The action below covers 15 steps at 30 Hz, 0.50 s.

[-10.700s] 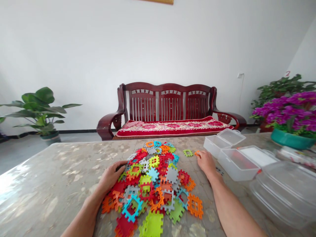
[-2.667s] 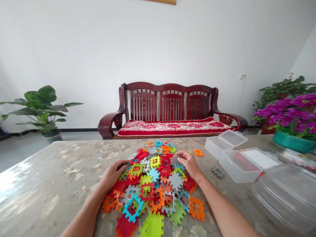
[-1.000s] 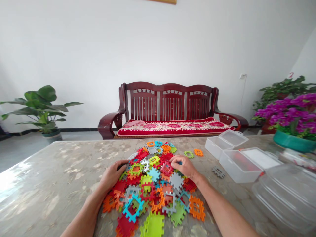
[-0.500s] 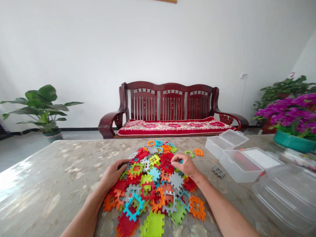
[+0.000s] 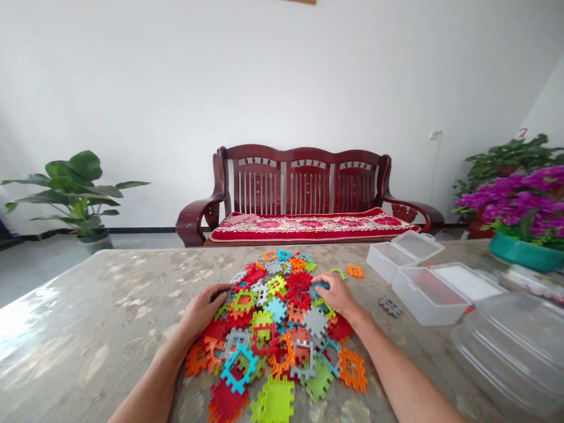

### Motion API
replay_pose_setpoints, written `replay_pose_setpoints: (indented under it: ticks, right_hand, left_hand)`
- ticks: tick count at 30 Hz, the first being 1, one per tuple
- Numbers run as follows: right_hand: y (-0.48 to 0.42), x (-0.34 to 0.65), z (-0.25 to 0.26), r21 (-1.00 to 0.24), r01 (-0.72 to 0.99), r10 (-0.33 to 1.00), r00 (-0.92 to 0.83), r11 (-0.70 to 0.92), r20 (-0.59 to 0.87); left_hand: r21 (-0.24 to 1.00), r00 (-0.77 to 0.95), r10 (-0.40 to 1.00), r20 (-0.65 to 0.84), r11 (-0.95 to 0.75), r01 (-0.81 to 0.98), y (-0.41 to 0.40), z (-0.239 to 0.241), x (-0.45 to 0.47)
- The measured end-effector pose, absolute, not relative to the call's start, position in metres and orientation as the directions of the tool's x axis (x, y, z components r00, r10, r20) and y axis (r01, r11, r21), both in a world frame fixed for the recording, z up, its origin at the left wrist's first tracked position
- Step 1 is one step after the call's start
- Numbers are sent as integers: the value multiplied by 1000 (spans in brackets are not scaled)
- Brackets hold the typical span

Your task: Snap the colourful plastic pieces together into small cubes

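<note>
A long heap of notched plastic building tiles (image 5: 275, 309) in red, orange, blue, green and grey lies on the table between my forearms. My left hand (image 5: 206, 306) rests at the heap's left edge, fingers stretched forward and thumb a little apart, holding nothing that I can see. On the heap's right side is my right hand (image 5: 338, 295), its index finger and thumb around the edge of a blue tile (image 5: 321, 285); the rest of that tile is hidden. Close to those fingertips lie red tiles (image 5: 299, 282), and a grey tile (image 5: 315, 322) sits nearer to me.
Clear plastic boxes (image 5: 429, 309) with raised lids stand on the right, with transparent lids (image 5: 515, 346) nearer. Loose orange (image 5: 355, 271) and grey (image 5: 390, 306) tiles lie between heap and boxes. A flowerpot (image 5: 524, 251) is at the far right. A wooden bench (image 5: 308, 182) stands beyond the table.
My right hand has shifted slightly right, away from the red tiles, and its fingers are now at the blue tile. My left hand stays in place.
</note>
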State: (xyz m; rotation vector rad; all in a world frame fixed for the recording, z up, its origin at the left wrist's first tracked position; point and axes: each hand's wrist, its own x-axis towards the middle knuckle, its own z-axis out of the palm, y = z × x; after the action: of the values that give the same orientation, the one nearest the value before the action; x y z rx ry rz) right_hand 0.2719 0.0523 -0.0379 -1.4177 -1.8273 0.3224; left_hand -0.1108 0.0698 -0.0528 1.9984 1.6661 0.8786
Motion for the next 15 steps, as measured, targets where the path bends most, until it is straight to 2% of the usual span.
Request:
replay_pose_setpoints:
  ticks: [9,15]
  right_hand:
    - [48,274,-39,-602,727,924,-116,329,365]
    - [51,275,-42,-531,800,886,-4,281,463]
  left_hand:
    - [644,93,974,207,-207,736,71,-54,-112]
    - [649,93,974,208,-209,732,69,-52,-111]
